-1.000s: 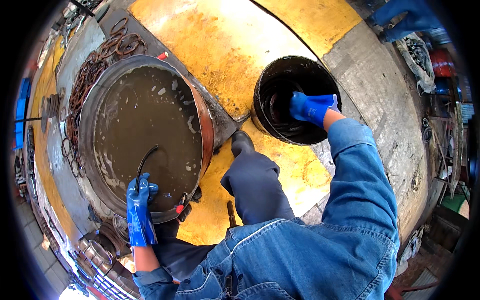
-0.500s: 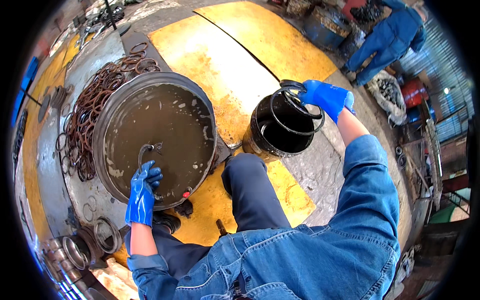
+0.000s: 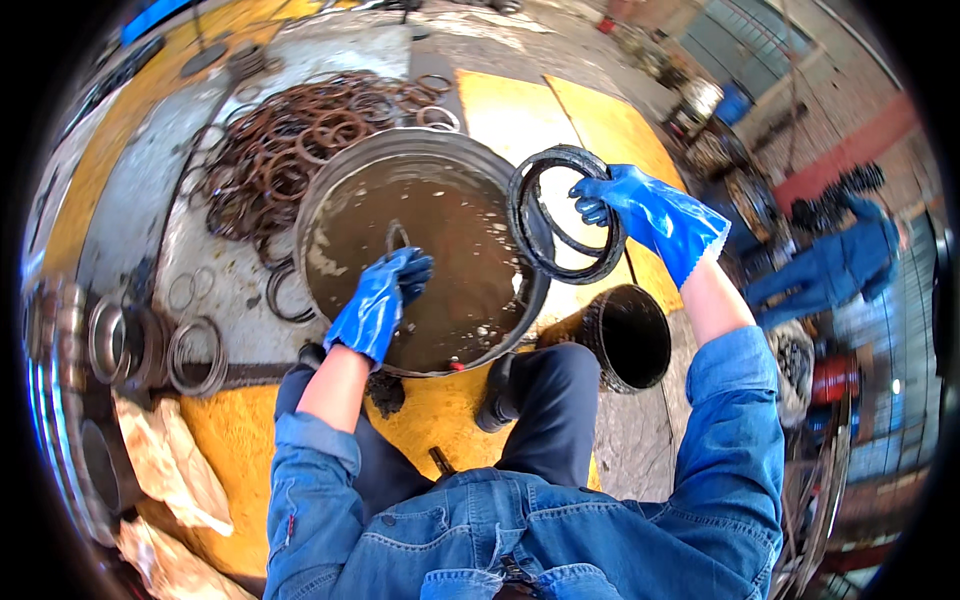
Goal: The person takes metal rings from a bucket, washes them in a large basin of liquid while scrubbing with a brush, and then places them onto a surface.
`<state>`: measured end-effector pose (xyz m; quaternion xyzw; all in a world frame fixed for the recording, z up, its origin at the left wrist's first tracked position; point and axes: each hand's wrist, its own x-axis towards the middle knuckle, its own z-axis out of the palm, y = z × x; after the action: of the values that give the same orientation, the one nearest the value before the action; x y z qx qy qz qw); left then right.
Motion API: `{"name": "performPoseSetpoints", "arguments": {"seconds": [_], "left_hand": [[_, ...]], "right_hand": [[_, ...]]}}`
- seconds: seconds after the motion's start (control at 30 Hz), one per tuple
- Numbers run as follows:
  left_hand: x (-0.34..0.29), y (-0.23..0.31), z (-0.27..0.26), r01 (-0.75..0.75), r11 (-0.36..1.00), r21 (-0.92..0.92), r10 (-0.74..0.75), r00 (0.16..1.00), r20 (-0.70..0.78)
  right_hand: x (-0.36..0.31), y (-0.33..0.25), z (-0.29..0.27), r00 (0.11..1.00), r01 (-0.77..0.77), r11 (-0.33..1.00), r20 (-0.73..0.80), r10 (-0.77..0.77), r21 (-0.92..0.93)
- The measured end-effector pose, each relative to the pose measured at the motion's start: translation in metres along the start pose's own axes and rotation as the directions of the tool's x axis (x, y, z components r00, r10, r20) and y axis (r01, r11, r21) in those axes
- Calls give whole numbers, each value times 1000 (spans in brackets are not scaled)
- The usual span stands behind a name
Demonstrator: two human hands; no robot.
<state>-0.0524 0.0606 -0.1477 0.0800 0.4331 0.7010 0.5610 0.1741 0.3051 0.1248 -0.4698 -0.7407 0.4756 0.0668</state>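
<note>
Both my hands wear blue rubber gloves. My right hand [image 3: 605,205] grips a few dark, wet rings [image 3: 518,210], raised at the right rim of a wide round tub [image 3: 318,190]. Murky brown liquid [image 3: 455,255] fills much of the tub. Over that liquid my left hand [image 3: 385,295] is closed, and a thin curved metal piece [image 3: 397,234] stands up just beyond its fingers; the rest of that piece is hidden. A black-walled bucket [image 3: 632,340] sits right of my knee, below the held rings.
A heap of rusty rings [image 3: 290,150] lies left of and behind the tub. Thin loose rings [image 3: 198,355] and brown paper [image 3: 175,465] are at the near left. Yellow plates [image 3: 510,105] cover part of the floor. A person in blue [image 3: 835,260] bends at the far right.
The dark rings in my right hand have moved from over the bucket to the tub's right rim. My left hand stays over the liquid. The view has turned rightward.
</note>
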Motion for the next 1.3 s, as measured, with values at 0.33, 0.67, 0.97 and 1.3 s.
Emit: {"name": "performPoseSetpoints", "arguments": {"seconds": [0.33, 0.67, 0.97, 1.3], "left_hand": [[-8, 17, 6, -29, 981, -192, 21, 999, -44], [-35, 33, 5, -182, 943, 278, 222, 968, -118], [-31, 71, -33, -224, 971, -87, 212, 969, -126], [-63, 85, -8, -207, 932, 299, 309, 883, -353]], "right_hand": [[10, -52, 119, 945, 47, 983, 311, -100, 175], [33, -12, 130, 915, 102, 932, 335, -225, 349], [138, 74, 166, 780, -556, 312, 613, -123, 770], [130, 39, 203, 883, 210, 971, 449, -137, -117]]}}
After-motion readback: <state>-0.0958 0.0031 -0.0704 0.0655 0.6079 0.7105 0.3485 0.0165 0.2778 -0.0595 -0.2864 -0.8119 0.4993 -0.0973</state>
